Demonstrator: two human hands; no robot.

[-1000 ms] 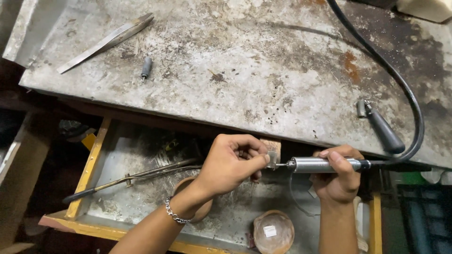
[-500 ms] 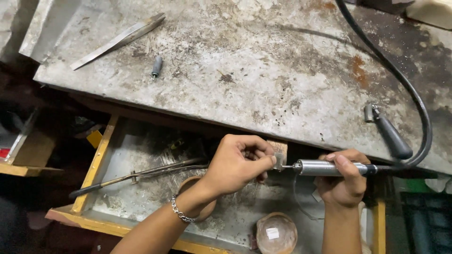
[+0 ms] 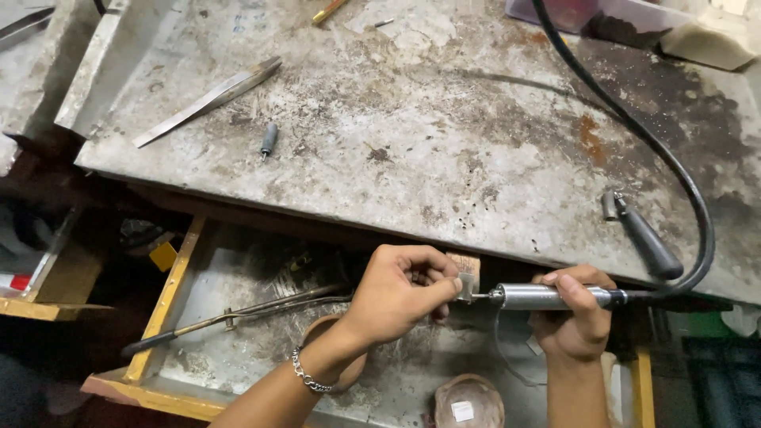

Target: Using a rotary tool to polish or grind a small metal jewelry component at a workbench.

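We see the left hand (image 3: 408,285) pinching a small silvery metal piece (image 3: 465,287) between thumb and forefinger against the worn wooden bench peg (image 3: 466,265), at about six o'clock below the scarred grey metal benchtop (image 3: 444,135). The right hand (image 3: 572,313), at three o'clock of the left, is wrapped closed around the steel rotary handpiece (image 3: 547,296), whose tip meets the piece.

We judge the chief risk to be the bit skating off so small a piece and catching the fingertips (image 3: 452,284) beside it, since they sit almost touching the contact point. The pinch looks light, so the piece could also twist loose and fall into the sheet-metal catch tray (image 3: 230,277) below. The black flexible shaft (image 3: 674,170) loops away at one o'clock and could tug the handpiece off line.

The left wrist, wearing a silver chain bracelet (image 3: 305,374), comes up from seven o'clock, fingers curled; the right forearm rises from six o'clock, thumb lying along the barrel.
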